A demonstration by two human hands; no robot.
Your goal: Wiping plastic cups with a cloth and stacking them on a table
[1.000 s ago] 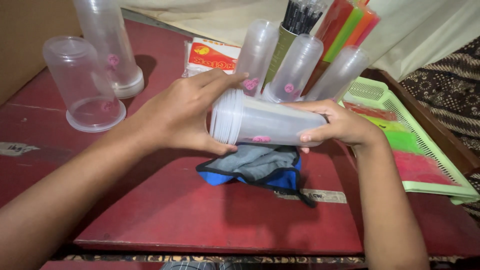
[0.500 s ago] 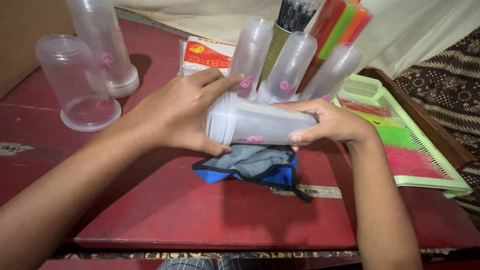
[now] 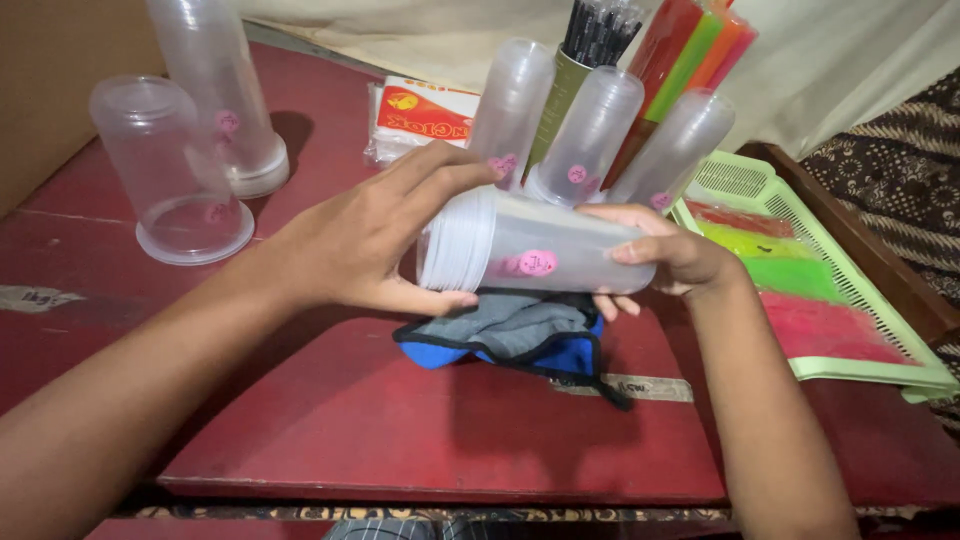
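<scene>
On my far left two clear tubes [image 3: 190, 150] stand on the red surface [image 3: 330, 420]; three more [image 3: 590, 135] lean behind, a green tray [image 3: 760, 190] sits right. My left hand [image 3: 365, 240] wraps its fingers round the ribbed end of a clear tube [image 3: 540, 255] held sideways above a blue-grey cloth [image 3: 510, 335]; my right hand [image 3: 670, 255] grips the other end.

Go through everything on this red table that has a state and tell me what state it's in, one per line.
Clear plastic tube container with pink sticker: on its side, held above the table.
Left hand: gripping the container's ridged end.
Right hand: gripping its other end.
Grey and blue cloth: crumpled, under the container.
Short clear plastic cup: upside down.
Light green plastic tray: flat, holding coloured packets.
</scene>
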